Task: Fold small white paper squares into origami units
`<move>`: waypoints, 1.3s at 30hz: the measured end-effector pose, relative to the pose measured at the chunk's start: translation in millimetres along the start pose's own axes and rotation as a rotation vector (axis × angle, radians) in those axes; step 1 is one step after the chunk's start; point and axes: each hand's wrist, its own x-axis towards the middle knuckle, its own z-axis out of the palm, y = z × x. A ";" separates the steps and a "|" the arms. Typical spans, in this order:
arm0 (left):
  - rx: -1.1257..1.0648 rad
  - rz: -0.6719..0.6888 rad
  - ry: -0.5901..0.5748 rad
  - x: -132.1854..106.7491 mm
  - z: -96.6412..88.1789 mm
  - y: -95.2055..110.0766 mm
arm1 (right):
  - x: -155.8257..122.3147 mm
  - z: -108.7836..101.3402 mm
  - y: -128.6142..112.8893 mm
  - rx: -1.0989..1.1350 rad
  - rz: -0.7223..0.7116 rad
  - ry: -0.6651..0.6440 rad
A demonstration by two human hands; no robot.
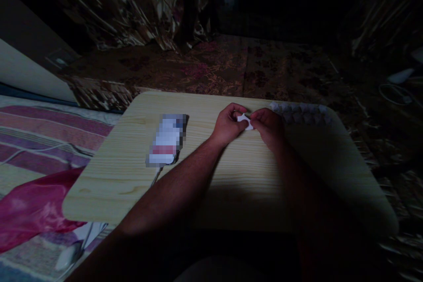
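Note:
A small white folded paper star (245, 121) is pinched between both of my hands above the wooden table (244, 176). My left hand (230, 122) has its thumb over the star's face and its other fingers curled behind. From the other side, my right hand (269, 127) grips the star's edge with thumb and forefinger. Just beyond my right hand, two rows of similar pale paper stars (304, 108) lie along the far right of the table; the hand partly covers the nearer row's left end.
A phone (167, 140), its screen blurred out, lies left of my forearms with a white cable (156, 176) attached. Left of the table are a striped bedspread (42, 128) and a shiny pink cloth (36, 207). Dark patterned curtains (142, 4) hang behind.

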 end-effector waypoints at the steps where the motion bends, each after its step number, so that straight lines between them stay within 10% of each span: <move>1: 0.009 -0.002 -0.005 0.1 -0.2 -0.1 | 0.0 0.0 0.4 -0.004 -0.012 0.001; 39: -0.030 0.010 0.001 -0.5 1.2 0.4 | 4.3 0.4 12.2 0.109 -0.040 -0.031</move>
